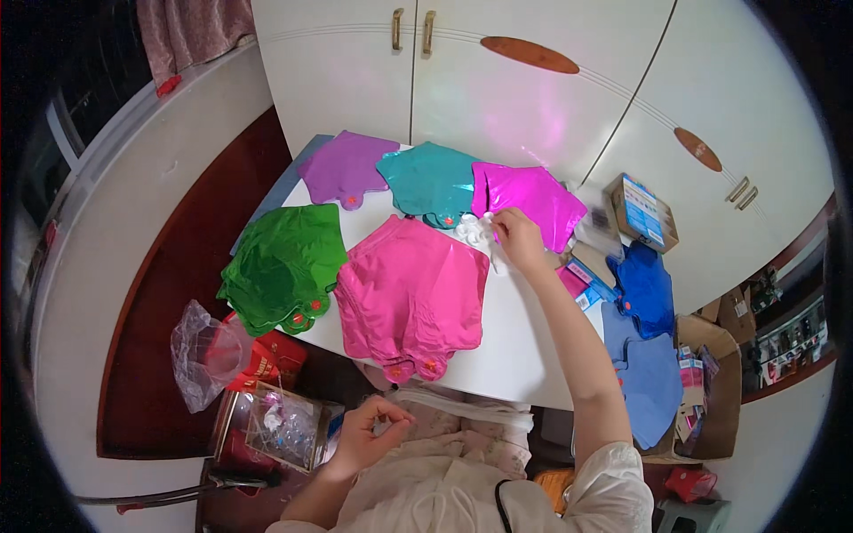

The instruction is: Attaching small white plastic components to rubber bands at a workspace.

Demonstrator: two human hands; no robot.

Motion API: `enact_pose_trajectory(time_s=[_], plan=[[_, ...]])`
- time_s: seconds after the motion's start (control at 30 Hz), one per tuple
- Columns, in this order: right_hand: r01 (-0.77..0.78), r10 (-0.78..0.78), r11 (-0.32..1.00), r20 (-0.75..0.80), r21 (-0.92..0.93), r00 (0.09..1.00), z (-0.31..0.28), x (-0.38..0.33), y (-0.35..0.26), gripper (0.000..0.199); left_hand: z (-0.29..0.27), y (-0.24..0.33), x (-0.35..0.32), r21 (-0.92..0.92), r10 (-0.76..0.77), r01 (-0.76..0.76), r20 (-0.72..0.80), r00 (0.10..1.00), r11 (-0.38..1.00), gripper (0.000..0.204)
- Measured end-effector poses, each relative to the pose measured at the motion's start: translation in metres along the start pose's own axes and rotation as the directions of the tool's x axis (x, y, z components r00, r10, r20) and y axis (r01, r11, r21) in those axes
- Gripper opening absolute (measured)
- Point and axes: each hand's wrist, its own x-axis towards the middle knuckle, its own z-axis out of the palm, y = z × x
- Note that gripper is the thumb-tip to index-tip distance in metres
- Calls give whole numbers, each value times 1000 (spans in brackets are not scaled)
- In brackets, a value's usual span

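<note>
- Foil balloons, flat: green (284, 265), pink (410, 293), teal (429, 182), magenta (529, 200), purple (346, 166); glossy, metallic sheen, creased.
- Blue balloons (644, 289): foil, duller shine.
- Table top (515, 342): white, smooth, matt.
- Cabinet doors (498, 98): white, satin; handles (410, 31) brass-like metal.
- Bag (200, 351): thin clear plastic, crinkled.
- Boxes (641, 211): printed cardboard.
- White bits at right hand (520, 240): material unclear.

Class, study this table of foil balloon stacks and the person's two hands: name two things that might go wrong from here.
1. The pink stack overhangs the table's near edge, so a nudge might send it to the lap.
2. The right hand reaches across to small white pieces beside the magenta stack; the forearm might drag the pink foils.
</note>
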Motion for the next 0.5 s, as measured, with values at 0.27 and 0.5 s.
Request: enact_pose_trajectory(time_s=[0.27, 0.5], plan=[[88, -51, 979, 197, -185, 979, 19, 1, 3, 9, -4, 0, -3, -66, -162, 160, -25, 986, 985, 8], [71, -40, 980, 162, -188, 986, 9, -2, 11, 14, -1, -3, -2, 16, -84, 84, 32, 996, 996, 8]])
